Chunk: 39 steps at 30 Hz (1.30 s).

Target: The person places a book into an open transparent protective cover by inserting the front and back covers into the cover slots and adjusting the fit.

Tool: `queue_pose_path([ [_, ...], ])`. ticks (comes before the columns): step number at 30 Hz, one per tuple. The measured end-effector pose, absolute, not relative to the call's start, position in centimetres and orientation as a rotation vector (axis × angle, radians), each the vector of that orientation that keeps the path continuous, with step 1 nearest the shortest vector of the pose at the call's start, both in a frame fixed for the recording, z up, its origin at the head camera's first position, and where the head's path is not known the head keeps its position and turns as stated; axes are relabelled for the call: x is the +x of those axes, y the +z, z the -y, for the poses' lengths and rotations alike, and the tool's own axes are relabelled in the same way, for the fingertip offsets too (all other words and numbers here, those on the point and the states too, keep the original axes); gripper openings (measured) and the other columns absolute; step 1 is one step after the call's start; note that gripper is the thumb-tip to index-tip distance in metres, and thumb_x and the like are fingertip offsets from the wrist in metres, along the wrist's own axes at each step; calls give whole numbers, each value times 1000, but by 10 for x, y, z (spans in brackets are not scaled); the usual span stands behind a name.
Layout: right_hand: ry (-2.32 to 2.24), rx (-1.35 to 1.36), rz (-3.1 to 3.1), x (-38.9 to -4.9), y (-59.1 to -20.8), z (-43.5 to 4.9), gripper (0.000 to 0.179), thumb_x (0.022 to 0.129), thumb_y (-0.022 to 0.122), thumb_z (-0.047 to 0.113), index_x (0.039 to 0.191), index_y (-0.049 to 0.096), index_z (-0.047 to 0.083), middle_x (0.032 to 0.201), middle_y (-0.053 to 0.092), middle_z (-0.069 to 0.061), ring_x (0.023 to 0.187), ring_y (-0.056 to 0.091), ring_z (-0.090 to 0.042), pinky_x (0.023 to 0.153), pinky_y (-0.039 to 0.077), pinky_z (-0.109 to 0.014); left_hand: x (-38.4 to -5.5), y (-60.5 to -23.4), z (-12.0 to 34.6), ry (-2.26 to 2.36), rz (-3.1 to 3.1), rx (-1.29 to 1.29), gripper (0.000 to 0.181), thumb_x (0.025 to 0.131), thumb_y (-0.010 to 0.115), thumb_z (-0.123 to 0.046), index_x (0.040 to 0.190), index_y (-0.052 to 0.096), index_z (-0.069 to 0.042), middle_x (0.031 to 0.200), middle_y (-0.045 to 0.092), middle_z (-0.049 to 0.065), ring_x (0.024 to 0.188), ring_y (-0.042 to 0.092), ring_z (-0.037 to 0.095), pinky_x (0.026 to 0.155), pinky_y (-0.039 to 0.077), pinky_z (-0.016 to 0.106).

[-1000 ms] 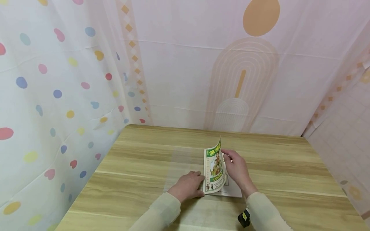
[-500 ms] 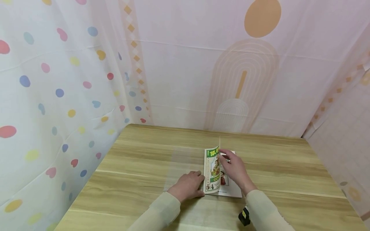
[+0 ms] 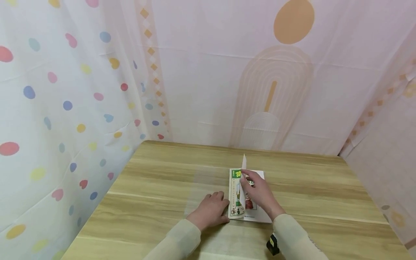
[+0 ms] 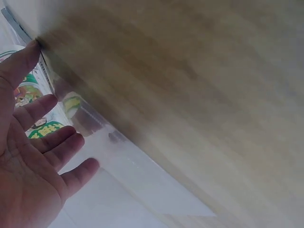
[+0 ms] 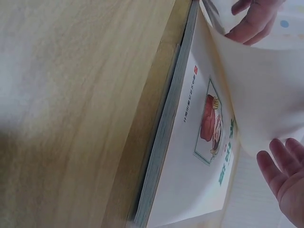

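A paperback book (image 5: 185, 190) lies on the wooden table, its front cover (image 3: 234, 195) raised and bent over toward the left. Under the cover shows a white title page (image 3: 258, 213) with a red picture and green lettering. My right hand (image 3: 258, 189) touches the inner side of the cover near its upper part; in the right wrist view the right hand's fingers (image 5: 273, 173) look extended against the pale sheet. At the spine, my left hand (image 3: 211, 211) rests on the table with spread fingers, its fingertips by the book's left edge.
A translucent plastic sheet (image 4: 137, 175) lies on the table (image 3: 156, 180) left of the book, partly under the left hand. A small black device (image 3: 273, 245) with a yellow label is by the right sleeve. Patterned curtains (image 3: 201, 90) stand behind and beside the table.
My right hand has moved left, swinging the cover further over toward the spine, so more of the title page shows. The left hand has stayed almost in place.
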State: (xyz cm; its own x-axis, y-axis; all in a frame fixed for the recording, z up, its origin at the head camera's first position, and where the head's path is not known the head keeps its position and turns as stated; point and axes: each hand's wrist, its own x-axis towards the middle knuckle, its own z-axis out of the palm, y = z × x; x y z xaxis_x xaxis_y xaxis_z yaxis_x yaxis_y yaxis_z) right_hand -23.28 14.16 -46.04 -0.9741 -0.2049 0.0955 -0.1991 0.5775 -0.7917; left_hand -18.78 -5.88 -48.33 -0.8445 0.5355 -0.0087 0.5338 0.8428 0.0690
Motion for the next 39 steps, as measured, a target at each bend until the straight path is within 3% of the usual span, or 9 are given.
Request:
queue_pose_path([
  [5,-1355,-391,-2782,-234,-463,-139,52,101,54,42,148,48,19,155,38,-11,139,39,-36,106,38,-56,-184,-486,65,159,-3004,891,54,88,69,-53,125,65,-14,121,56,8,124,50,28,103,41,50],
  [8,-1345,-380,-2774,-234,-464,-136,54,101,54,43,149,47,20,159,32,-11,144,30,-36,110,30,-59,-184,-486,69,191,-3003,872,54,91,65,-50,131,62,-13,137,53,14,132,45,32,108,36,54],
  [11,-1365,-396,-2775,-233,-465,-133,54,100,56,41,148,48,18,159,31,-12,145,29,-36,112,26,-59,-186,-486,74,212,-3017,845,52,93,64,-47,133,61,-13,142,51,17,134,44,33,109,35,55],
  [17,-1374,-488,-2818,-233,-468,-127,54,99,61,34,147,48,12,157,35,-15,142,33,-36,112,30,-54,-193,-485,84,225,-3072,789,49,94,65,-39,132,61,-9,139,53,19,131,47,35,105,40,54],
  [27,-1255,-510,-2843,-230,-469,-119,55,99,60,37,144,51,7,156,37,-13,144,31,-35,114,25,-54,-201,-485,91,317,-3112,672,42,95,66,-31,125,63,-1,133,56,24,125,52,40,100,45,53],
  [39,-998,-628,-2929,-228,-472,-116,57,101,54,41,148,47,10,157,37,-10,143,32,-35,114,25,-55,-202,-483,90,359,-3046,495,57,96,64,-37,136,54,2,144,43,30,134,41,45,104,36,62],
])
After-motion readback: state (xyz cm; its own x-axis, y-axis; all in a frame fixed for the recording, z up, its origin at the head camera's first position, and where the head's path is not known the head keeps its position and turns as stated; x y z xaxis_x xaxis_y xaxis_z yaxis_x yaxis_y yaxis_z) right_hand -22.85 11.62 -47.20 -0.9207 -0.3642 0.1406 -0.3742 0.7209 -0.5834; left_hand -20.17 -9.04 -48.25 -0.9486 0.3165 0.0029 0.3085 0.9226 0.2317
